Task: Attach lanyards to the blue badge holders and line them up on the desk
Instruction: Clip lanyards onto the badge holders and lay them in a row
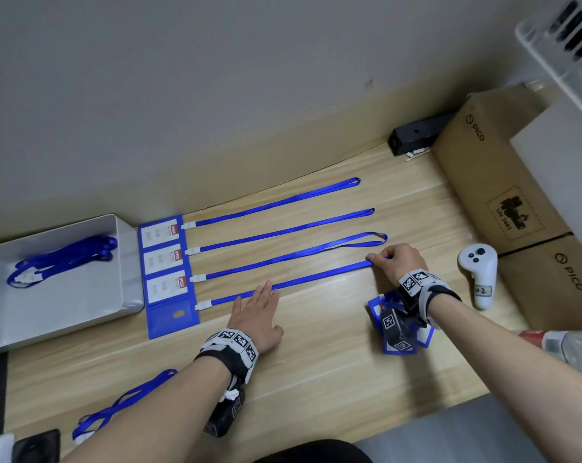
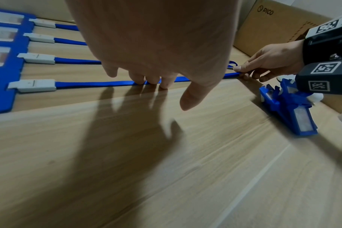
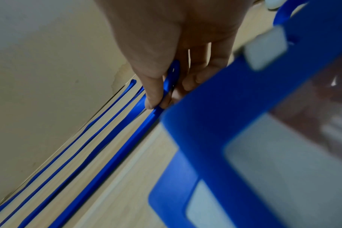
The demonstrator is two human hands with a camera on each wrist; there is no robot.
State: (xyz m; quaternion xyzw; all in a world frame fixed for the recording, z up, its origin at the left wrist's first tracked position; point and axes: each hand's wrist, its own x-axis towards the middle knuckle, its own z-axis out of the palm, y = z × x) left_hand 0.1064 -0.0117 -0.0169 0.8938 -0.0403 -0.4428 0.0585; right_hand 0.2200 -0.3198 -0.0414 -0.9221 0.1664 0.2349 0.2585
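Observation:
Several blue badge holders lie in a column on the wooden desk [image 1: 316,355], each clipped to a blue lanyard stretched rightward. The nearest holder [image 1: 172,315] lies face down, and its lanyard [image 1: 316,277] [image 2: 96,84] [image 3: 115,151] runs taut. My left hand [image 1: 257,315] [image 2: 152,83] lies flat, straight fingertips pressing that lanyard's middle. My right hand [image 1: 394,262] [image 2: 242,71] [image 3: 158,101] pinches the lanyard's far loop end between thumb and fingers. A pile of loose blue holders [image 1: 399,332] [image 2: 289,111] [image 3: 263,138] sits under my right wrist.
A grey tray [image 1: 82,312] at left holds spare lanyards [image 1: 62,259]. One more lanyard [image 1: 122,404] lies near the front edge. Cardboard boxes [image 1: 496,182], a white controller [image 1: 478,272], a plastic bottle [image 1: 563,349] and a black box [image 1: 416,135] crowd the right side.

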